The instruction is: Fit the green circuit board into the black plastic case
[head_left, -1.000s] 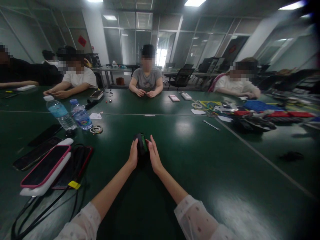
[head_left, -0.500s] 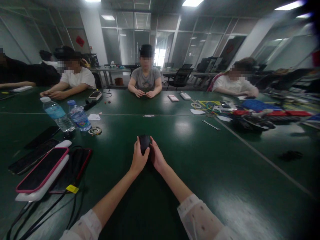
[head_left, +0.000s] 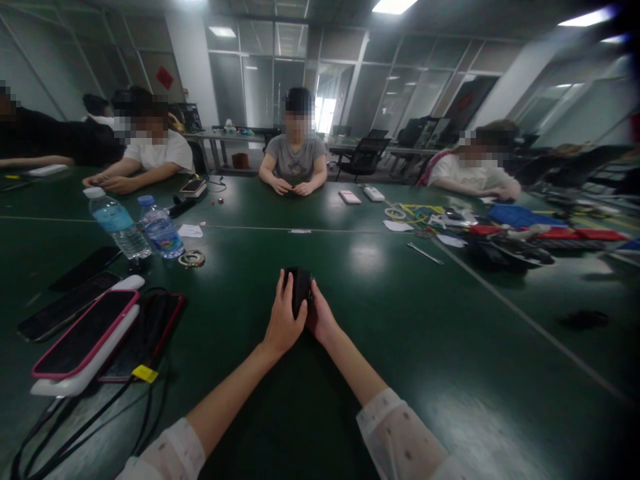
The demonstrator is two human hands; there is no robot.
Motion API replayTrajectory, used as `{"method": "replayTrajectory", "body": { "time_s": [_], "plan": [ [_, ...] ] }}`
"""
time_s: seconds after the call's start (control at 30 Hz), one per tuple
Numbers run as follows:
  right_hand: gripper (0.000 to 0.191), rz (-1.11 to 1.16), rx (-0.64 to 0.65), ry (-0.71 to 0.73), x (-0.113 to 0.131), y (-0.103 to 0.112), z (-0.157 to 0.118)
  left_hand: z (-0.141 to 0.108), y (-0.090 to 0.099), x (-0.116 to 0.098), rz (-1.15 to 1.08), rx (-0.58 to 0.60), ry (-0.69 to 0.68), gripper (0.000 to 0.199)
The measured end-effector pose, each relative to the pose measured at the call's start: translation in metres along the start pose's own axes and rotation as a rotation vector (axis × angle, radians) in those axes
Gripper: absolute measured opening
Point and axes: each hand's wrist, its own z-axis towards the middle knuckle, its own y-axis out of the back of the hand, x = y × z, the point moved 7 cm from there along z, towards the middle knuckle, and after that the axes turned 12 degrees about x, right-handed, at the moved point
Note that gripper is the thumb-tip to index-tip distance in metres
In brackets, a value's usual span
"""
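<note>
A small black box-shaped object (head_left: pixel 301 283) is held up over the green table in front of me, its exact kind not clear. My left hand (head_left: pixel 285 319) is closed round its left side, fingers along the face and thumb near the lower edge. On the right side, my right hand (head_left: pixel 323 317) presses its fingers against the object's edge; part of that hand's grip is hidden behind the object.
Phones, including a pink-framed phone (head_left: pixel 87 333), lie at left with black cables (head_left: pixel 90 427). Behind them stand two water bottles (head_left: pixel 163 227). A wrench (head_left: pixel 425 253) and a cluttered pile of tools and cables (head_left: pixel 505 230) lie at right. Several people sit opposite.
The black object has turned in my hands, now showing a side face. Both hands have shifted slightly right in the view, and the left fingers spread further over it.
</note>
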Motion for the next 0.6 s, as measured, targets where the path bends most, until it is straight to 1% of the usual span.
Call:
{"method": "replayTrajectory", "body": {
  "time_s": [0.03,0.1,0.2,0.23,0.33,0.43,0.53,0.6],
  "plan": [
    [0.035,0.046,-0.040,-0.065,-0.004,0.002,0.000,0.001,0.002,0.002,-0.020,-0.020,0.005,0.067],
    [0.028,0.116,-0.084,-0.113,-0.006,0.002,0.000,0.003,0.006,0.009,-0.064,-0.060,0.019,0.064],
    [0.011,0.143,-0.092,-0.023,0.000,0.001,0.003,0.005,0.015,0.023,-0.139,-0.167,0.056,0.062],
    [0.008,0.139,-0.094,-0.001,0.001,0.001,0.003,0.006,0.018,0.028,-0.168,-0.206,0.069,0.062],
    [0.008,0.125,-0.113,0.023,0.001,0.004,0.004,0.006,0.023,0.040,-0.244,-0.267,0.116,0.061],
    [0.011,0.139,-0.131,0.037,0.001,0.009,0.004,0.006,0.028,0.040,-0.286,-0.305,0.100,0.061],
    [0.015,0.154,-0.067,0.013,0.001,0.009,0.007,0.007,0.030,0.043,-0.367,-0.323,0.116,0.063],
    [0.020,0.168,-0.005,-0.023,0.002,0.006,0.008,0.008,0.028,0.054,-0.509,-0.337,0.202,0.064]
  ]
}}
